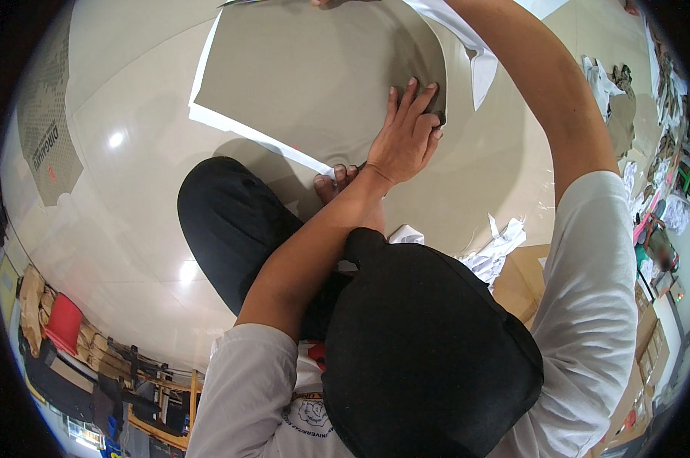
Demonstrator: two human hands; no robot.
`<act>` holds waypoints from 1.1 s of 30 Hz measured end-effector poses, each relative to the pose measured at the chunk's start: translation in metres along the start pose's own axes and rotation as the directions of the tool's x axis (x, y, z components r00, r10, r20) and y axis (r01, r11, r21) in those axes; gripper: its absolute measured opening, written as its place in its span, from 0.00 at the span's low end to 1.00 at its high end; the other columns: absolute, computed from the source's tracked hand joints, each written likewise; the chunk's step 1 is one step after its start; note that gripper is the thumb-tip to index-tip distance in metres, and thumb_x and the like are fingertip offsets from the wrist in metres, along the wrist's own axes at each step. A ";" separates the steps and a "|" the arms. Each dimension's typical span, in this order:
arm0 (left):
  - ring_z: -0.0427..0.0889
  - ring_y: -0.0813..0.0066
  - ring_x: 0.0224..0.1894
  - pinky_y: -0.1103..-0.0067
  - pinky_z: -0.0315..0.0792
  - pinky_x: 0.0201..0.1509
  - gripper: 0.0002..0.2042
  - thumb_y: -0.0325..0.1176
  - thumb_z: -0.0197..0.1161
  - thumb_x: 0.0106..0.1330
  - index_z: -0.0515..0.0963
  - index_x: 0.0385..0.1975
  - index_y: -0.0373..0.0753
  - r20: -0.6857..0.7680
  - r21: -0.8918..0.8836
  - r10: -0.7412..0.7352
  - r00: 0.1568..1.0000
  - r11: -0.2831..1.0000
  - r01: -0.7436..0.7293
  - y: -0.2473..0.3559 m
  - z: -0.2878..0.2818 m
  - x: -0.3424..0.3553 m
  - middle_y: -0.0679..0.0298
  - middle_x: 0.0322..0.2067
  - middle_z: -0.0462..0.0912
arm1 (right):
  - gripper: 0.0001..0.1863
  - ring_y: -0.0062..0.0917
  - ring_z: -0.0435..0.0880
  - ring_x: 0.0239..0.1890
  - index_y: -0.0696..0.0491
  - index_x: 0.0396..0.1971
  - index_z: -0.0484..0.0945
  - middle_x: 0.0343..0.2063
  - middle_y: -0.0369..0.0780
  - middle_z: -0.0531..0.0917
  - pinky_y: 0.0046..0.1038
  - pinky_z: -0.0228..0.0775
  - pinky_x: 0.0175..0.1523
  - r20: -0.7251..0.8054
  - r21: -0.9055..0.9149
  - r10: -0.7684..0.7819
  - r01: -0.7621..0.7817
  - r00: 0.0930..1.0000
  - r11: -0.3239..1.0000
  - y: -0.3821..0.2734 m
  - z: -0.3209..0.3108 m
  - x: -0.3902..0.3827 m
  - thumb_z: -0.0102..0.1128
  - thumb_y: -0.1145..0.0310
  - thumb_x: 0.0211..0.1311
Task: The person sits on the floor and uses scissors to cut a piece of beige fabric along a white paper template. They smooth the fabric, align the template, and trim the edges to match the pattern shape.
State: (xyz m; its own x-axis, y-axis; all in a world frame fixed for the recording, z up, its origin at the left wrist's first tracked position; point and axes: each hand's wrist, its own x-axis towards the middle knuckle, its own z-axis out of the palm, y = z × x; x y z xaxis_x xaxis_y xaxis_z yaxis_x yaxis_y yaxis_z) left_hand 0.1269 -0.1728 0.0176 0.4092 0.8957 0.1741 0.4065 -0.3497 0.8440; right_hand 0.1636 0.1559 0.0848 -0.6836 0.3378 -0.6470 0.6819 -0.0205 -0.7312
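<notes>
A khaki cloth piece (307, 69) lies on the floor in front of me, with white material (261, 143) showing beneath its lower and left edges. My left hand (402, 141) rests on its right part, fingers spread and pressed down. My right arm (543, 84) reaches out past the top edge. A bit of skin (324, 2) at the cloth's far edge seems to be my right hand, nearly all cut off. A thin dark pointed thing (242, 2) shows at the far left corner, too little to name. White cloth (481, 72) hangs loose right of the khaki piece.
My bare foot (337, 182) touches the near edge of the layers. White scraps (498, 252) and cardboard (522, 282) lie to the right. A patterned grey sheet (47, 122) lies far left. Cloth piles (620, 107) and another person (658, 244) are far right.
</notes>
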 end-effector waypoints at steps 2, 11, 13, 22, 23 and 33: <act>0.56 0.24 0.82 0.30 0.47 0.82 0.11 0.34 0.63 0.79 0.69 0.51 0.38 0.004 0.001 -0.006 1.000 1.000 0.006 0.000 0.000 0.000 0.38 0.78 0.63 | 0.13 0.15 0.68 0.14 0.43 0.17 0.81 0.13 0.29 0.76 0.26 0.56 0.19 -0.009 0.018 0.019 -0.019 1.000 1.000 -0.002 0.002 0.002 0.74 0.59 0.56; 0.56 0.23 0.82 0.30 0.48 0.82 0.12 0.34 0.62 0.79 0.68 0.52 0.38 -0.006 0.017 0.004 1.000 1.000 -0.004 -0.001 0.002 0.000 0.38 0.78 0.62 | 0.12 0.16 0.70 0.15 0.44 0.17 0.81 0.14 0.28 0.76 0.27 0.58 0.19 0.001 0.000 0.027 -0.027 1.000 1.000 -0.001 -0.001 0.006 0.74 0.62 0.56; 0.56 0.24 0.82 0.30 0.49 0.82 0.11 0.34 0.62 0.79 0.69 0.52 0.38 -0.003 0.015 0.007 1.000 1.000 -0.007 -0.001 0.001 0.000 0.38 0.78 0.62 | 0.12 0.17 0.71 0.15 0.45 0.17 0.81 0.14 0.29 0.77 0.27 0.60 0.21 -0.028 -0.027 0.026 -0.027 0.999 0.999 -0.001 -0.001 0.005 0.74 0.61 0.56; 0.56 0.29 0.82 0.32 0.46 0.83 0.13 0.37 0.64 0.78 0.72 0.52 0.37 0.017 0.043 -0.015 1.000 0.999 0.014 -0.001 0.002 0.001 0.42 0.77 0.65 | 0.26 0.54 0.86 0.51 0.58 0.42 0.87 0.43 0.54 0.89 0.51 0.78 0.59 -0.751 -0.553 -0.366 -0.221 0.549 0.803 0.050 -0.002 -0.022 0.76 0.47 0.61; 0.56 0.29 0.83 0.32 0.45 0.83 0.13 0.37 0.64 0.78 0.73 0.52 0.37 0.021 0.041 -0.028 0.999 0.999 0.027 -0.001 0.000 -0.001 0.43 0.77 0.65 | 0.27 0.54 0.86 0.52 0.58 0.43 0.86 0.43 0.54 0.88 0.51 0.77 0.59 -0.773 -0.558 -0.412 -0.206 0.483 0.804 0.061 0.001 -0.027 0.76 0.47 0.62; 0.58 0.32 0.82 0.35 0.42 0.85 0.13 0.34 0.62 0.79 0.74 0.56 0.36 -0.018 -0.100 -0.061 0.998 0.993 0.058 0.016 -0.008 0.012 0.42 0.74 0.69 | 0.21 0.41 0.91 0.33 0.55 0.43 0.89 0.31 0.45 0.91 0.39 0.80 0.41 -0.924 -0.200 -0.360 -0.642 -0.128 0.740 0.252 0.074 -0.180 0.73 0.51 0.64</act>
State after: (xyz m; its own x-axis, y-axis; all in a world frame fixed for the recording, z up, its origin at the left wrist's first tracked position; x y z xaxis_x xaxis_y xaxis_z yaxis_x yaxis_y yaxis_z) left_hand 0.1323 -0.1652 0.0373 0.3689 0.9201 0.1318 0.3458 -0.2675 0.8994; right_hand 0.4389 0.0205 0.0008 0.0820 0.8337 0.5461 0.9956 -0.0439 -0.0826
